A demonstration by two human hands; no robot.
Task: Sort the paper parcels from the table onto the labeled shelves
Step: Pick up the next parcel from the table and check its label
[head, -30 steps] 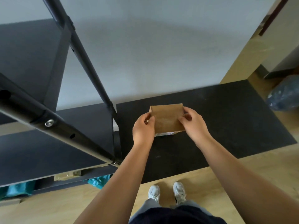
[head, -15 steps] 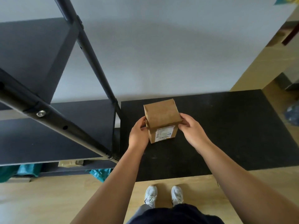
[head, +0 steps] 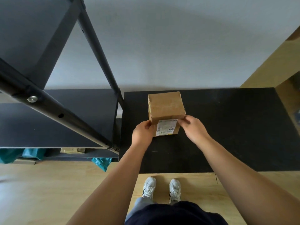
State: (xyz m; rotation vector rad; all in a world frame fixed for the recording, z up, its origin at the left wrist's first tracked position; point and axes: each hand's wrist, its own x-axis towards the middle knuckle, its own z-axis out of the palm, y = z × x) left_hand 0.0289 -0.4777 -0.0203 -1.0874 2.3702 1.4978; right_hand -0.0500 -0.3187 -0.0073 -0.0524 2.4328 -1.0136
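A brown cardboard parcel [head: 165,105] with a white printed label on its near face is over the black table [head: 235,127], near the table's left end. My left hand [head: 142,133] grips its lower left corner and my right hand [head: 193,129] pinches its lower right corner. The label faces me. Whether the parcel rests on the table or is held just above it, I cannot tell. The black metal shelf unit [head: 48,124] stands directly left of the table, its dark shelf boards bare where I can see them.
A slanted black shelf post [head: 97,51] and a front rail with a bolt [head: 32,99] cross the upper left. Teal bags [head: 101,162] and a small box sit on the bottom shelf level near the floor. A grey wall is behind; wooden floor and my white shoes below.
The parcel has been turned so its labelled face points toward me, and it has moved lower and farther onto the table. Both hands slid to its lower corners.
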